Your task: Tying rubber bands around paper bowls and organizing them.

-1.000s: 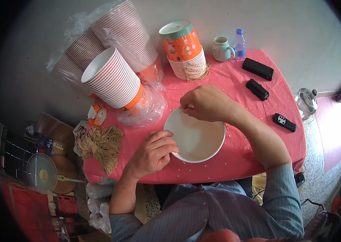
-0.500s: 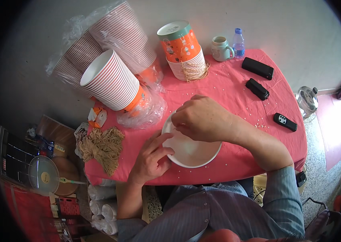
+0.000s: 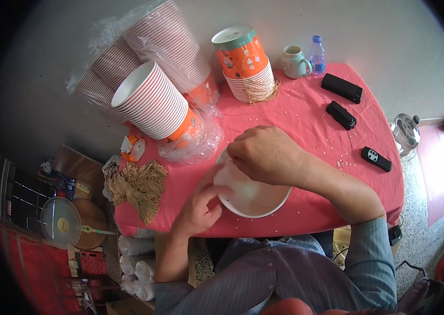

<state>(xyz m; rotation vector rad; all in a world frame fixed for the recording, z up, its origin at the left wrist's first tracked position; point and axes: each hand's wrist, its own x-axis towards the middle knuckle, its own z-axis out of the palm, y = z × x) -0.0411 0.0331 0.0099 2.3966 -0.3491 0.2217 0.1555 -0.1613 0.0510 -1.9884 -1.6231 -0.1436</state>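
A white paper bucket [image 3: 256, 202] lies tilted toward me on the red tablecloth [image 3: 316, 121], its open mouth facing up. My left hand [image 3: 198, 210] grips its left rim with thumb and fingers. My right hand [image 3: 266, 155] rests curled over the far rim, fingertips pinched at the bucket's upper left edge; what they pinch is too small to tell. A bundle of tan strings [image 3: 140, 186] lies at the table's left corner.
Stacks of red-striped paper buckets [image 3: 153, 100] in clear plastic lie at the back left. An orange patterned bucket stack [image 3: 245, 65] with strings, a mug [image 3: 295, 62], a small bottle [image 3: 316, 55], two black cases [image 3: 341, 88] and a remote [image 3: 375, 158] sit behind and right. A small fan [image 3: 60, 222] stands on the floor at left.
The bucket has tipped and shifted toward me. My right hand came down from the far rim onto its upper left edge, and my left hand moved to grip the left rim.
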